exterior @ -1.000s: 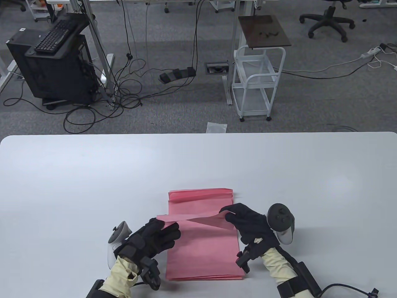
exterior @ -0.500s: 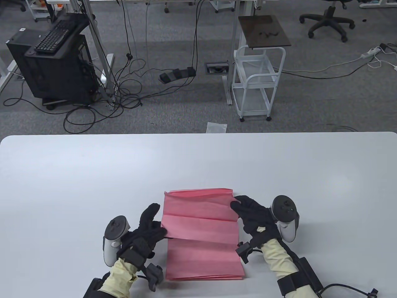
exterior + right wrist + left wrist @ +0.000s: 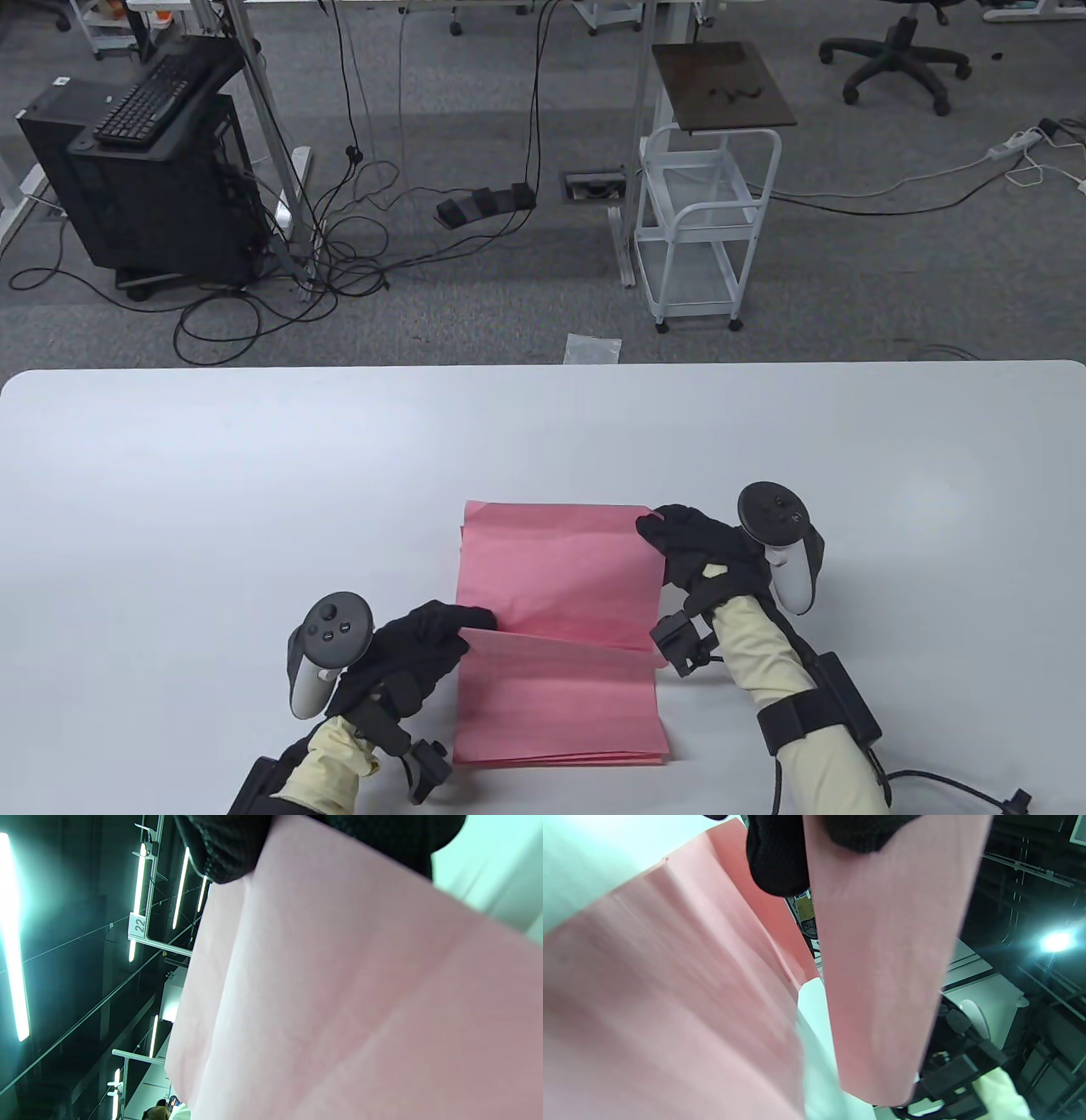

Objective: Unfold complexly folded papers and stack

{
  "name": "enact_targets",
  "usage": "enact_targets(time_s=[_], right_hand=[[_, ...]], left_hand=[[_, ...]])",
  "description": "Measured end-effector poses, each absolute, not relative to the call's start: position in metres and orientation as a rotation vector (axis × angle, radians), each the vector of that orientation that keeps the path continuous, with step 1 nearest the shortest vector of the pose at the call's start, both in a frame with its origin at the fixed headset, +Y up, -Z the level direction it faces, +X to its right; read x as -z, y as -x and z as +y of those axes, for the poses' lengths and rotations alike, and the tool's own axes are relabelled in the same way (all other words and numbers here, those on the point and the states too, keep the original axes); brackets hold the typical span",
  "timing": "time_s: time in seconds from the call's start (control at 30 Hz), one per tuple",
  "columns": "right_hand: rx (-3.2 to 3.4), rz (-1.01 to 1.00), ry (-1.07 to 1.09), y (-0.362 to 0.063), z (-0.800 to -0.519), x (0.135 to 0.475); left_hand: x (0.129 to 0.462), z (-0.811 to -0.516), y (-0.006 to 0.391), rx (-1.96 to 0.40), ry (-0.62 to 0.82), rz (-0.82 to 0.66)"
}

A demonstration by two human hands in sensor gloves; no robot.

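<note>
Left hand: the left hand [image 3: 416, 649] grips the near-left edge of a raised pink sheet [image 3: 560, 573]; in the left wrist view a black fingertip [image 3: 776, 861] lies on one face of the sheet [image 3: 882, 963] and another gloved finger on the other face — a pinch.
Right hand: the right hand [image 3: 691, 548] holds the far-right corner of the same sheet; in the right wrist view gloved fingers [image 3: 225, 844] close over the top edge of the paper [image 3: 339, 984], pressed together on it.
Lifted sheet: it spans from the left fingers to the right fingers, tilted, its far edge high by the right fingertips and its near edge low at the left fingertips; one crease runs across it.
Paper stack: a flat pile of pink papers [image 3: 556, 709] lies on the table [image 3: 254, 475] under and just nearer than the lifted sheet, beside the left fingers on their right side; several layered edges show along its near side. More pink edges show just left of the lifted sheet's far corner.
Trackers: a tracker [image 3: 327, 641] sits on the back of the left hand, another tracker [image 3: 780, 543] on the right, each outside the fingers.
Beyond the fingers: past the table's far edge, a white cart [image 3: 704, 221] and a small clear bag [image 3: 592, 348] stand on the grey floor.
</note>
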State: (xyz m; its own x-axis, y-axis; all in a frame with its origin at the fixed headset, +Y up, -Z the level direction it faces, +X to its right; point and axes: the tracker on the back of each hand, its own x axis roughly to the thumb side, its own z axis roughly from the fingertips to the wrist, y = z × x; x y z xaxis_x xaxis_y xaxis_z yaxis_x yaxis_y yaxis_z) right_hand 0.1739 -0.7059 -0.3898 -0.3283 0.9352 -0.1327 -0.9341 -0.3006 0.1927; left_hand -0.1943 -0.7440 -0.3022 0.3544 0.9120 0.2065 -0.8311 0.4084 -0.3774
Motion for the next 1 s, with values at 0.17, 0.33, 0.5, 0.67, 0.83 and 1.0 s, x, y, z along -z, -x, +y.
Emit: enact_targets(time_s=[0.17, 0.33, 0.5, 0.67, 0.83, 1.0], right_hand=[[-1.792, 0.284, -0.002, -0.178, -0.701, 0.397], [-1.782, 0.177, 0.043, -0.185, -0.694, 0.401], [-1.788, 0.190, 0.040, -0.183, -0.694, 0.401], [-1.779, 0.194, 0.053, -0.182, -0.697, 0.401], [-1.790, 0.196, 0.064, -0.181, -0.698, 0.402], [-1.841, 0.221, 0.082, -0.178, -0.703, 0.405]], left_hand=[[0.300, -0.737, 0.193, -0.882, 0.192, -0.440], [0.301, -0.741, 0.197, -0.876, 0.287, -0.442], [0.300, -0.749, 0.196, -1.158, 0.469, -0.545], [0.298, -0.747, 0.192, -1.061, 0.311, -0.370], [0.296, -0.746, 0.187, -1.019, 0.352, -0.373], [0.294, -0.741, 0.183, -0.905, 0.296, -0.400]])
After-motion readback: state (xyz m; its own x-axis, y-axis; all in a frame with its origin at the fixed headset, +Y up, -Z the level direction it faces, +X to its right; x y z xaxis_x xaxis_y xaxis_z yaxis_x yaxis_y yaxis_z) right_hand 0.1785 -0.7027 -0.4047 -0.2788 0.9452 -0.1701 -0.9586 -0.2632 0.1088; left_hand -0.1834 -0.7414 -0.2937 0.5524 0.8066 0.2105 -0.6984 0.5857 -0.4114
